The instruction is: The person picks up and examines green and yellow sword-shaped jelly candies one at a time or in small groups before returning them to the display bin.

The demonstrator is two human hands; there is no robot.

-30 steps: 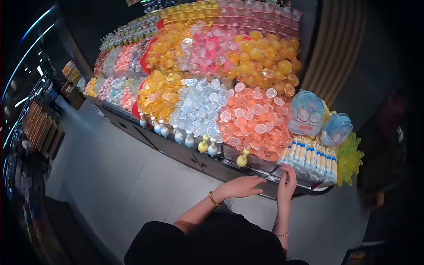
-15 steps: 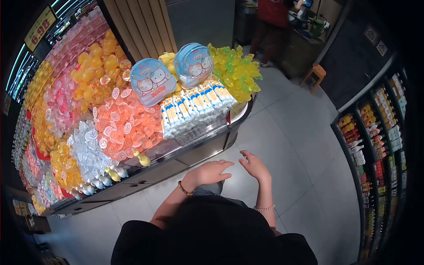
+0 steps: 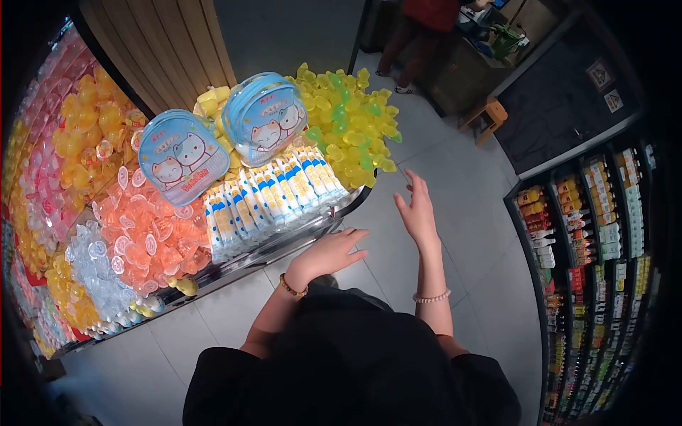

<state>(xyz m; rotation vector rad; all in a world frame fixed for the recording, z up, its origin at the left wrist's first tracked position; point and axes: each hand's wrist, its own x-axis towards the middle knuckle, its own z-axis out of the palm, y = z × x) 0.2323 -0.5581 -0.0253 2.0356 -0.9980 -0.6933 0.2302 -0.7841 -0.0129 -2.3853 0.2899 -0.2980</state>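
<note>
Left hand: left hand (image 3: 328,258) spread, fingers extended and thumb held apart; palm down, grasping nothing. Fingertips near the front edge of the desk (image 3: 273,254); contact with the edge cannot be judged.
Right hand: right hand (image 3: 416,213) raised and wide, thumb apart from the fingers, holding nothing. Position just beyond the desk's rounded right corner, with floor (image 3: 465,234) behind it in view.
Wrists: beaded bracelet (image 3: 291,287) on the left, pale bracelet (image 3: 432,297) on the right.
Stick packs: row of white, blue and yellow stick packs (image 3: 273,190) at the front right of the desk, side by side; nearest item to the left hand, apart from it.
Blue bags: two, printed with cartoon cats, set behind the stick packs. Left bag (image 3: 183,157) leans; right bag (image 3: 264,119) stands beside it.
Yellow pieces: heap of yellow and green pieces (image 3: 348,121) at the right end of the desk, near the right hand.
Other heaps: orange cups (image 3: 153,231) directly left of the stick packs; clear cups (image 3: 99,266) further left.
Surroundings: person in red (image 3: 430,15) at the far counter, cut off by the frame; wooden stool (image 3: 484,117) nearby; stocked shelf (image 3: 593,284) along the right side.
</note>
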